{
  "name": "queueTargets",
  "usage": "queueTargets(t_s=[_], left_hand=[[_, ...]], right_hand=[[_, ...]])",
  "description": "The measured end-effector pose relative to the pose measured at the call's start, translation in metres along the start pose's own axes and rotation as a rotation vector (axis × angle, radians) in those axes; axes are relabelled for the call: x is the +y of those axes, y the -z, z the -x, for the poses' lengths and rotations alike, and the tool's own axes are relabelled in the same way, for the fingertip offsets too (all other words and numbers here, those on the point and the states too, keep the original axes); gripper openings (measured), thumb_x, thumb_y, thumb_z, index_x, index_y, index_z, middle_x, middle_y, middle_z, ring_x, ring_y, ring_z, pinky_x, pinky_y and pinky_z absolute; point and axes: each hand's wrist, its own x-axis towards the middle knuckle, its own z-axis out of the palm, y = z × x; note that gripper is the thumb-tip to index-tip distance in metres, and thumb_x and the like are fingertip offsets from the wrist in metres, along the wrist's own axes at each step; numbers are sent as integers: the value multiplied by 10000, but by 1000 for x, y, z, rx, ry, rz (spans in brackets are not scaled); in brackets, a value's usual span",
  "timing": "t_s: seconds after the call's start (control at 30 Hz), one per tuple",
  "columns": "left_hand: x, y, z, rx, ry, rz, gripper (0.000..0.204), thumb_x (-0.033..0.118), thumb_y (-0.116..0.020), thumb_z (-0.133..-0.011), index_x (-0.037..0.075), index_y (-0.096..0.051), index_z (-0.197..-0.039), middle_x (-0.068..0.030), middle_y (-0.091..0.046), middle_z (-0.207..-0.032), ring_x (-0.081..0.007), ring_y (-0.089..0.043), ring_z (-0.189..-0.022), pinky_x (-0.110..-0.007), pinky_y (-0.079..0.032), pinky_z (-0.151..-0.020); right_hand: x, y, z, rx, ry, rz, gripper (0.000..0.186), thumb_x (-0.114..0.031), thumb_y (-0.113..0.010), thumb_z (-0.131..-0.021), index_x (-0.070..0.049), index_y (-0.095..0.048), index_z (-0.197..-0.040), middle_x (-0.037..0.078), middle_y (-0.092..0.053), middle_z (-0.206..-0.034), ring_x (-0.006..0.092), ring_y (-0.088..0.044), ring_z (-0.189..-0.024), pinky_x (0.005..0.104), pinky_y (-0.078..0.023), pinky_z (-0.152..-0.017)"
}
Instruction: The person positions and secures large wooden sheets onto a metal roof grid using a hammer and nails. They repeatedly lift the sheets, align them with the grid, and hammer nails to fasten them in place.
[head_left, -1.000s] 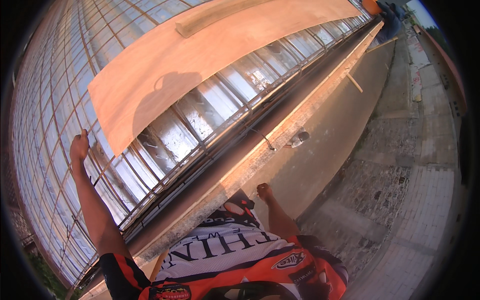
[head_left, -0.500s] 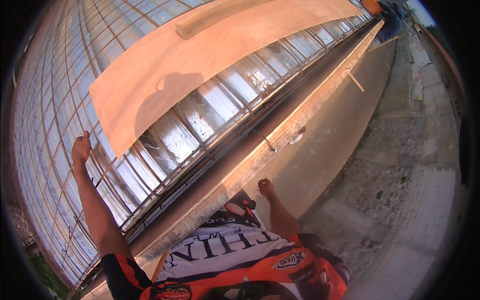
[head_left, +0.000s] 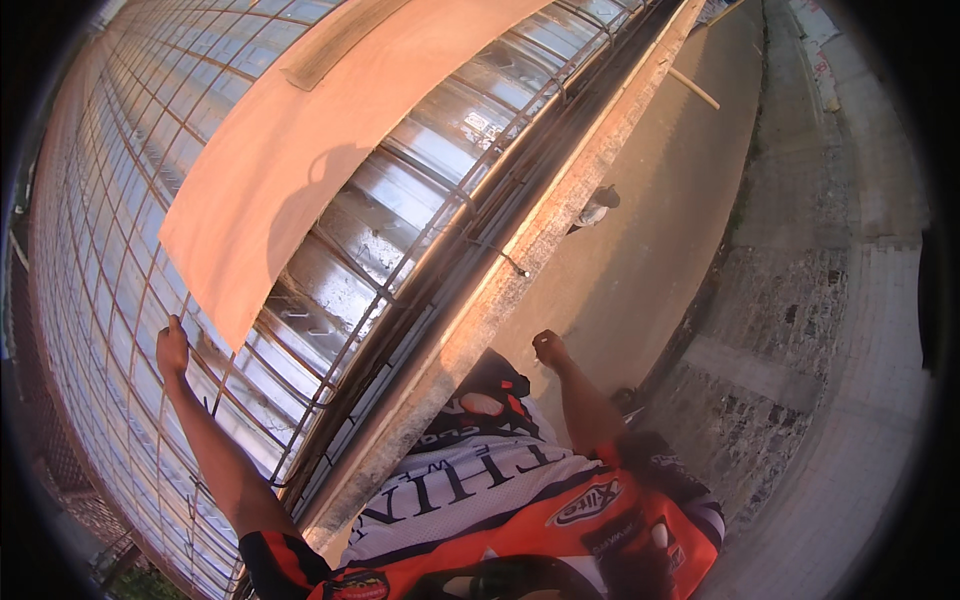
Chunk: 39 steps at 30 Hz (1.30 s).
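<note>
My left hand [head_left: 173,350] is closed at the steel rebar mesh [head_left: 120,240], just left of the plywood sheet's lower corner. A thin bar of the mesh appears to run into the fist. The orange-brown plywood sheet [head_left: 230,215] lies over the mesh and shiny ribbed metal decking [head_left: 395,195], with a shadow falling across it. My right hand [head_left: 548,348] is curled closed in front of my body, beyond the timber edge board [head_left: 480,300]. Whatever its fingers may hold is too small to make out.
A wooden plank [head_left: 340,40] rests on the plywood. Past the edge board the deck drops away to a lower floor [head_left: 650,190], where a person [head_left: 598,207] is seen from above. A short wooden stick [head_left: 695,88] juts from the board. Rough concrete paving [head_left: 775,370] lies at the right.
The view has turned and shifted, so the plywood and edge board look steeper. More of the person below shows. Both hands stay closed in about the same places.
</note>
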Motion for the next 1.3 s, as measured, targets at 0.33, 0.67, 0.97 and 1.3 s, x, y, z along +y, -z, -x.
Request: queueTargets(t_s=[0.33, 0.67, 0.97, 1.3], left_hand=[[1, -5, -12, -27, -152, 130, 619, 456, -334, -1020, 5, -477, -622, -73, -438, -554, -220, -407, -559, -418, -391, -626], [-12, -3, -30, -87, -145, 190, 629, 467, -324, -1044, -57, -632, -883, -22, -424, -545, -158, -397, -512, -350, -396, -559], [-14, -2, -40, -91, -65, 204, 613, 441, -351, -1030, -95, -619, -1161, -8, -436, -555, -126, -409, -485, -310, -349, -464], [-7, -10, -25, -35, -267, 22, 514, 380, -349, -1018, -57, -613, -959, -96, -554, -618, -224, -518, -588, -397, -435, -589]], right_hand=[[-13, -9, 8, 91, 92, -92, 380, -334, -530, -937, 0, -653, -1072, 285, -679, -1110, 453, -641, -1090, 477, -522, -940], [5, -16, 12, 73, 197, 92, 303, -301, -606, -896, -37, -676, -1027, 241, -703, -1066, 417, -665, -1036, 463, -533, -901], [41, -18, 5, 139, 125, -129, 349, -333, -608, -902, -24, -664, -1052, 214, -711, -1020, 351, -685, -1001, 440, -538, -870], [-148, 156, 94, -76, 411, -1391, 251, -197, -470, -1039, -98, -567, -1249, 89, -667, -1056, 167, -647, -913, 362, -516, -871]])
